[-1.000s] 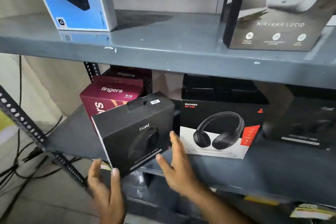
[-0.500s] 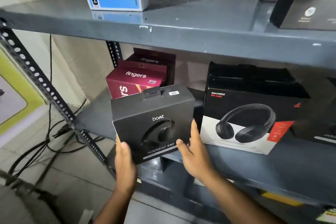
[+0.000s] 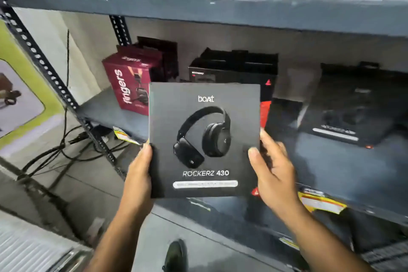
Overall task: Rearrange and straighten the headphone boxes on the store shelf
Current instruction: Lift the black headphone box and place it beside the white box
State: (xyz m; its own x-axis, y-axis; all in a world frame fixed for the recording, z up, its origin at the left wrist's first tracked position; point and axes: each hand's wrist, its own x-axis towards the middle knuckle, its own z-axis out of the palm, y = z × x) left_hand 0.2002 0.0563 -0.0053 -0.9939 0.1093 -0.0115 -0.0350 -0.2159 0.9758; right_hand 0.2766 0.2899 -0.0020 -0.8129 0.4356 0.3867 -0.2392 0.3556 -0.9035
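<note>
Up front, black boAt box (image 3: pixel 204 139), both hands

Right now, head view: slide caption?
Both hands hold a boAt Rockerz 430 box before the shelf.

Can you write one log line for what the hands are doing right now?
left hand: holds Rockerz 430 box | right hand: holds box | box: upright, front to camera, off shelf
</note>
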